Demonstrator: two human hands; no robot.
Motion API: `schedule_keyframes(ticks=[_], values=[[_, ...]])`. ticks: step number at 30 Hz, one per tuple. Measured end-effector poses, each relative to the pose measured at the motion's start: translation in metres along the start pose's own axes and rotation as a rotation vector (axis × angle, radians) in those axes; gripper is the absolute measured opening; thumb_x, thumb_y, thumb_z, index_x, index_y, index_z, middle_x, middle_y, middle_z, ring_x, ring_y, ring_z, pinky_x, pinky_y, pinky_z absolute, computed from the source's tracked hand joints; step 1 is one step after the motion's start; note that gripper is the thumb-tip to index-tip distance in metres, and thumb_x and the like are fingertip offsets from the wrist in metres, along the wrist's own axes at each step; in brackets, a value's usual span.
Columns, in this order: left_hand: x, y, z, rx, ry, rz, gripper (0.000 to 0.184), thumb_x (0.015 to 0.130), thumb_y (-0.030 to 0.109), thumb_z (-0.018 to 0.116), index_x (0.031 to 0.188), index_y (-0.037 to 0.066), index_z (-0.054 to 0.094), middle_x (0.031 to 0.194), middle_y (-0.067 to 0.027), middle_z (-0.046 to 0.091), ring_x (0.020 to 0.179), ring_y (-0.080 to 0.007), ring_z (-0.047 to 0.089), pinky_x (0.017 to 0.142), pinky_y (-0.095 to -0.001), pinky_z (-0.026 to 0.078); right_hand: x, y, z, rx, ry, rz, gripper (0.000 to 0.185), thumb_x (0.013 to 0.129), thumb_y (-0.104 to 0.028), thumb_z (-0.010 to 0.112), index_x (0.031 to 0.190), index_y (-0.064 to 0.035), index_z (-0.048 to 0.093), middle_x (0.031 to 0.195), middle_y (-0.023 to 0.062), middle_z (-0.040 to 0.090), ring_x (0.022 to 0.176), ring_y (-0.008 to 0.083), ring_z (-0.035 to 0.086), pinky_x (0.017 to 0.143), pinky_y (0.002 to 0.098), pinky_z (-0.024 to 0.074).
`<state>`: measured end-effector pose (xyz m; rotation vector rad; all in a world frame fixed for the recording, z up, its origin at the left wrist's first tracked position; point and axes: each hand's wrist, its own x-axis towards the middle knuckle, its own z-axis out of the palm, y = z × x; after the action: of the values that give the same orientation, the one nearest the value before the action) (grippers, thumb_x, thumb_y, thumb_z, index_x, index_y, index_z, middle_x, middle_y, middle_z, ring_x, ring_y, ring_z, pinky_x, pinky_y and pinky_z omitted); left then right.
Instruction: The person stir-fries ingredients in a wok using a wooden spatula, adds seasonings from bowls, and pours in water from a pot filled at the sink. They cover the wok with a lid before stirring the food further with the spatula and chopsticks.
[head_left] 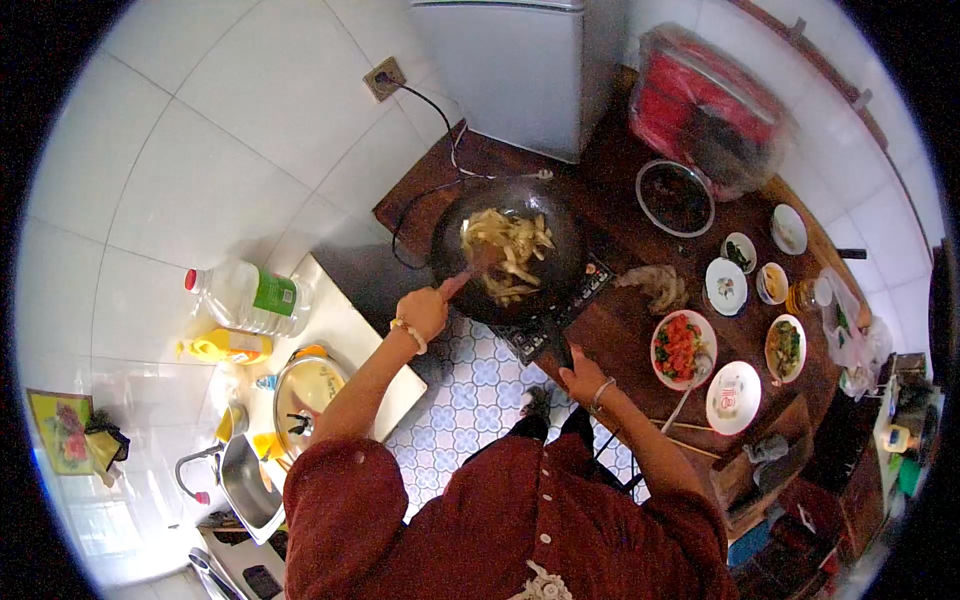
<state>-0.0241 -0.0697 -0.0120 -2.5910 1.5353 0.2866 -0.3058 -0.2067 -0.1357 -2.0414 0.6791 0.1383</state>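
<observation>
A dark wok [445, 240] sits on a black induction cooker [535, 335] and holds pale yellow-brown strips of food [515, 235]. My left hand [422, 312], with a beaded bracelet at the wrist, is closed round the handle of a wooden spatula [456, 283]. The spatula's blade reaches into the wok among the strips. Lower right of the wok, my right hand [582, 377] is closed on the wok's dark handle [560, 347]. A bangle circles that wrist. Part of the handle is hidden by my fingers.
To the right, a plate of chopped red and green food [680, 345] with a metal ladle [685, 405], a white plate [734, 398] and several small bowls [725, 286] stand on the wooden table. A crumpled cloth-like thing [655, 287] lies near the cooker. At left are a large bottle [255, 297] and a sink [245, 480].
</observation>
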Motion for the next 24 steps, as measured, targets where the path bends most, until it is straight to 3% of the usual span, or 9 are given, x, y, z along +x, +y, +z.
schedule_keyframes(ticks=[2, 5, 6, 10, 13, 17, 19, 21, 24], values=[[0.009, 0.003, 0.005, -0.069, 0.019, -0.066, 0.047, 0.077, 0.02, 0.051, 0.123, 0.018, 0.044, 0.073, -0.0162, 0.06, 0.069, -0.0348, 0.059, 0.06, -0.0458, 0.047, -0.001, -0.003, -0.004, 0.018, -0.036, 0.059, 0.064, 0.08, -0.026, 0.049, 0.129, 0.0031, 0.021, 0.087, 0.0304, 0.057, 0.081, 0.0439, 0.055, 0.073, 0.0465, 0.044], [0.012, 0.019, 0.015, -0.076, 0.039, -0.03, 0.046, 0.079, 0.013, 0.044, 0.124, 0.024, 0.043, 0.072, -0.0168, 0.06, 0.066, -0.0327, 0.06, 0.057, -0.044, 0.048, -0.002, -0.004, -0.004, -0.011, -0.059, 0.067, 0.064, 0.079, -0.027, 0.049, 0.129, 0.0036, 0.021, 0.091, 0.032, 0.055, 0.086, 0.0446, 0.054, 0.076, 0.0468, 0.0431], [0.009, 0.025, 0.008, -0.107, 0.033, -0.043, 0.04, 0.079, 0.016, 0.045, 0.118, 0.017, 0.049, 0.07, -0.0173, 0.06, 0.066, -0.0333, 0.06, 0.057, -0.0447, 0.048, -0.002, -0.002, -0.002, -0.012, -0.064, 0.068, 0.064, 0.079, -0.027, 0.049, 0.129, 0.0036, 0.021, 0.091, 0.032, 0.055, 0.086, 0.0446, 0.054, 0.076, 0.0468, 0.0431], [-0.001, 0.022, -0.003, -0.195, 0.068, -0.035, 0.04, 0.078, 0.017, 0.046, 0.117, 0.015, 0.048, 0.07, -0.0176, 0.06, 0.065, -0.0344, 0.059, 0.058, -0.0461, 0.048, 0.001, 0.005, 0.002, -0.016, -0.022, 0.021, 0.066, 0.08, -0.028, 0.049, 0.13, 0.0036, 0.019, 0.09, 0.0321, 0.055, 0.085, 0.0448, 0.054, 0.076, 0.0467, 0.0432], [0.008, 0.019, 0.008, -0.278, 0.108, -0.137, 0.039, 0.078, 0.018, 0.046, 0.117, 0.017, 0.047, 0.069, -0.0179, 0.059, 0.064, -0.0357, 0.059, 0.059, -0.0475, 0.047, 0.0, 0.003, 0.002, 0.022, -0.057, 0.068, 0.067, 0.08, -0.029, 0.049, 0.13, 0.0039, 0.019, 0.088, 0.0319, 0.056, 0.084, 0.0445, 0.054, 0.075, 0.047, 0.0433], [0.003, 0.052, 0.018, -0.214, -0.014, -0.015, 0.046, 0.079, 0.018, 0.047, 0.123, 0.019, 0.037, 0.072, -0.0187, 0.06, 0.068, -0.0359, 0.06, 0.058, -0.047, 0.048, -0.001, 0.003, 0.002, -0.089, -0.004, 0.003, 0.067, 0.08, -0.028, 0.049, 0.13, 0.0049, 0.018, 0.083, 0.0313, 0.056, 0.079, 0.0436, 0.056, 0.073, 0.0474, 0.0443], [-0.017, 0.048, 0.022, -0.12, -0.072, 0.08, 0.052, 0.082, 0.016, 0.042, 0.129, 0.032, 0.03, 0.065, -0.0195, 0.058, 0.061, -0.0363, 0.06, 0.052, -0.0476, 0.048, 0.001, 0.003, 0.0, -0.07, -0.038, 0.04, 0.069, 0.079, -0.028, 0.049, 0.131, 0.0035, 0.016, 0.09, 0.0321, 0.055, 0.084, 0.0446, 0.055, 0.077, 0.0474, 0.0432], [-0.03, 0.031, 0.021, -0.08, -0.051, 0.119, 0.053, 0.084, 0.015, 0.038, 0.132, 0.034, 0.025, 0.065, -0.0195, 0.059, 0.059, -0.0355, 0.06, 0.047, -0.0467, 0.048, 0.002, 0.005, -0.001, -0.047, -0.072, 0.076, 0.071, 0.078, -0.028, 0.049, 0.133, 0.002, 0.014, 0.096, 0.0328, 0.054, 0.088, 0.0456, 0.054, 0.082, 0.0474, 0.0421], [-0.024, 0.017, 0.005, -0.02, -0.062, -0.042, 0.053, 0.084, 0.015, 0.039, 0.131, 0.035, 0.027, 0.07, -0.0196, 0.059, 0.061, -0.0351, 0.06, 0.049, -0.046, 0.048, 0.001, 0.005, 0.002, 0.001, -0.063, 0.053, 0.068, 0.081, -0.029, 0.048, 0.13, 0.0069, 0.017, 0.085, 0.0311, 0.057, 0.081, 0.0437, 0.056, 0.073, 0.0476, 0.0438]])
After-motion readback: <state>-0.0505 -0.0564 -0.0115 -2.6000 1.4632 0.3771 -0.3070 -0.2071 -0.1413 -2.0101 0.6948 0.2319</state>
